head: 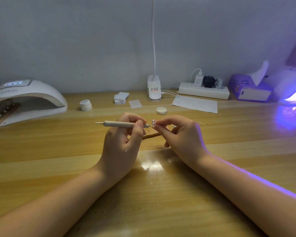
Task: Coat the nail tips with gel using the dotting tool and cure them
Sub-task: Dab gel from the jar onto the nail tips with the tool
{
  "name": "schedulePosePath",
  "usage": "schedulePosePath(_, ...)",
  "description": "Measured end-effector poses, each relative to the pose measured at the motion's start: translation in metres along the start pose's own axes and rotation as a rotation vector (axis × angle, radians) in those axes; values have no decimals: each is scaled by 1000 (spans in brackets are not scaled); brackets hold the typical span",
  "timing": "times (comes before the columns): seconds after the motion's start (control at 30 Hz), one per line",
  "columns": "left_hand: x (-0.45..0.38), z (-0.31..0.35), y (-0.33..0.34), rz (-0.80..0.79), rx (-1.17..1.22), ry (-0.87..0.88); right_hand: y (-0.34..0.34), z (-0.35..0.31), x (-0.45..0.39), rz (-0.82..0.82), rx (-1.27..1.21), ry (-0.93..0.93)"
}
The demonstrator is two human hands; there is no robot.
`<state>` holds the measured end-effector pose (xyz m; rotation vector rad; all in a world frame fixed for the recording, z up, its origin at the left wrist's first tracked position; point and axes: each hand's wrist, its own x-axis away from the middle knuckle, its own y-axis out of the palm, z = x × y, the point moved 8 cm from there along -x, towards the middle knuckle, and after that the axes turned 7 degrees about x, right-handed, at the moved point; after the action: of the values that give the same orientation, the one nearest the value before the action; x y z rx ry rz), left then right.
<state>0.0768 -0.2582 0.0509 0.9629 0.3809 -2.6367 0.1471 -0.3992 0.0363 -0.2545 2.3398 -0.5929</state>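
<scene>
My left hand (121,144) grips a beige dotting tool (120,124) held level, its metal point touching a small pink nail tip (153,123). My right hand (181,134) pinches that nail tip between thumb and forefinger, above the wooden table (152,194). A brown stick (150,135) lies on the table under my hands, mostly hidden. A white curing lamp (24,100) stands at the far left with a stick of nail tips inside. Another curing lamp (290,88) at the far right glows violet. A small white gel jar (85,105) stands behind my hands, and its loose lid (161,110) lies to the right.
White wipes (120,98) and a paper sheet (195,104) lie near the back. A clip lamp base (154,88), a power strip (203,90) with chargers and a purple tissue box (249,88) stand along the wall.
</scene>
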Motion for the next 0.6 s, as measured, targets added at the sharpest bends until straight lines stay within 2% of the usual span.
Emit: schedulePosePath(0.6, 0, 0, 1, -12, -1, 6, 0, 0, 0, -7, 6, 9)
